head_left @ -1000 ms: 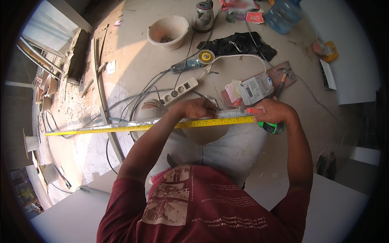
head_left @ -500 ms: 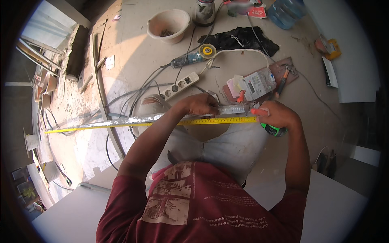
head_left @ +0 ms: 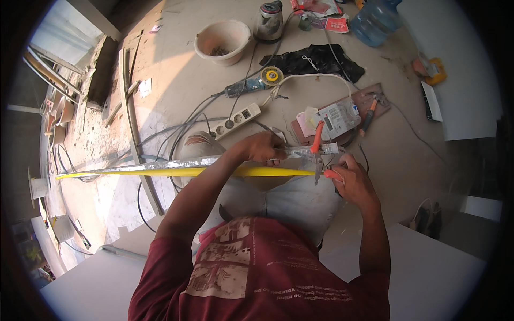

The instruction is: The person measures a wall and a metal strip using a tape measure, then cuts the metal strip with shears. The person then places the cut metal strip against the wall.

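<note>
My left hand (head_left: 265,148) is closed around a long, silvery metal channel (head_left: 201,161), which lies across my lap and runs far to the left. In my right hand (head_left: 353,182) is a pair of orange-handled snips (head_left: 318,140). Their handles are spread wide, and the metal head sits by the channel's right end. Just nearer to me than the channel, a yellow measuring tape blade (head_left: 267,172) is stretched out, its printed face turned mostly out of sight. The tape's case does not show; my right hand may cover it.
Beyond my hands lie a white power strip (head_left: 238,121), an angle grinder (head_left: 251,83) with cords, and a grey meter box (head_left: 334,120) on a brown board. A screwdriver-like tool (head_left: 368,119), a black cloth (head_left: 321,56) and a bowl (head_left: 222,40) are farther off.
My right hand has come nearer and left, and the snips now show with handles apart. The tape blade has turned and dropped slightly; its green case has gone from sight. My left hand stays on the channel.
</note>
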A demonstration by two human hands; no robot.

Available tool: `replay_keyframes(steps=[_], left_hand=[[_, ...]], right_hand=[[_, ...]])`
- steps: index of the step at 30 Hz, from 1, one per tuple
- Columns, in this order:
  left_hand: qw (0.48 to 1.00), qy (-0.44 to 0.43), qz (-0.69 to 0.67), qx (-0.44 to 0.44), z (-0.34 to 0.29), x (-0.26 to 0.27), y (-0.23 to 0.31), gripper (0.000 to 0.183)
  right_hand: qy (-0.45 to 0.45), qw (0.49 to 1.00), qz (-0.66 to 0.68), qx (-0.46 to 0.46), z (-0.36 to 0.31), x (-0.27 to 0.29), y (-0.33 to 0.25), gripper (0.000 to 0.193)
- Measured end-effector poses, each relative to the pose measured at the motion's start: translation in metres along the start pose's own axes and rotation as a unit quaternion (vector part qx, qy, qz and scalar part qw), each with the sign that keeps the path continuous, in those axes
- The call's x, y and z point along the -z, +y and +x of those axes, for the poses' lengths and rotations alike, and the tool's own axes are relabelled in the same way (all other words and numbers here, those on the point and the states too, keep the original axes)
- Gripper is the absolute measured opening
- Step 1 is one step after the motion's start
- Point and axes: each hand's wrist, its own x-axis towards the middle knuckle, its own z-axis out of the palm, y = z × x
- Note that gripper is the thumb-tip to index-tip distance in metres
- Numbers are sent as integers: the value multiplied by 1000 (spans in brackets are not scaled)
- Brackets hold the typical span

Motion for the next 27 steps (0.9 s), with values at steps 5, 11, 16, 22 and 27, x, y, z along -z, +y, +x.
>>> replay_keyframes(steps=[5,11,16,22,27], left_hand=[[1000,18,-22,-4,-1,-2,-4,33],[999,30,15,-8,-1,6,4,30],[999,33,0,2,2,10,-3,28],[999,43,0,0,-4,12,5,28],[999,50,5,6,-1,10,-5,27]], right_hand=[[101,995,24,-9,-37,-25,-5,40],[244,970,-10,13,-55,-57,3,50],[311,949,47,-3,-53,-80,28,41],[302,934,187,-42,-56,-83,41,29],[279,900,274,-195,-68,-100,66,49]])
